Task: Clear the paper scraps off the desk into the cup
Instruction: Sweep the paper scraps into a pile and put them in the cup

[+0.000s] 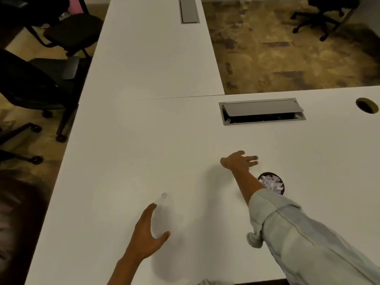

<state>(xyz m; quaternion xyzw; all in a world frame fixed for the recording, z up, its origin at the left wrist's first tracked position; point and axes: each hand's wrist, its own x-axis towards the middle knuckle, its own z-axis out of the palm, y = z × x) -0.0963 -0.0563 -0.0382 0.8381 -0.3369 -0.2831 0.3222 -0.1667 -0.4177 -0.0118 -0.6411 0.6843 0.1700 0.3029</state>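
Left hand point(147, 233) is seen flat over white table point(123, 151), fingers straight, thumb spread, nothing held; one small paper scrap point(163, 195) is noted just beyond its fingertips. Right hand point(238, 161) is extended w/ fingers spread wide, empty, blurred; dark cup point(282, 189), filled w/ paper scraps point(270, 182), is partly hidden by right forearm.

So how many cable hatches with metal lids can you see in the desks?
2. One hatch sits in the near desk, beyond the right hand, lid propped ajar. The other hatch is at the far end of the adjoining desk, lid shut.
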